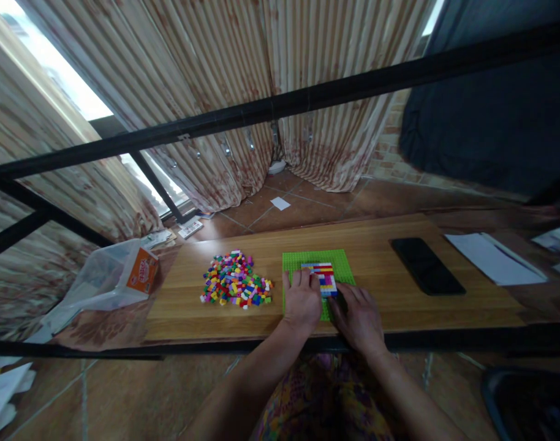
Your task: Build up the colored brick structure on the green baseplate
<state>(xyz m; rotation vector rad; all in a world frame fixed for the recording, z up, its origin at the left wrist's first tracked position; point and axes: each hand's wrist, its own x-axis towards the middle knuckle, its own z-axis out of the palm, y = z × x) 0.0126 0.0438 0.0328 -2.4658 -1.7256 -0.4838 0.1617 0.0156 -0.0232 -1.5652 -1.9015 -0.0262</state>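
A light-green studded baseplate [317,255] lies on the wooden board in front of me. On it sits a small flat build of toy bricks [326,279], with red, yellow, white, purple and blue rows. My left hand [304,301] bends its fingers closed over the left side of this build, hiding part of it. At the build's lower right corner is my right hand [360,317], its thumb and forefinger apart and resting by the edge. Left of the plate a loose heap of small multicoloured bricks [236,280] is spread out.
The wooden board [280,318] carries a black phone [427,265] at the right. Beyond it lies white paper [495,260]. A clear plastic box [109,275] with an orange label stands at the left. Black metal bars [243,114] cross behind and along the front edge.
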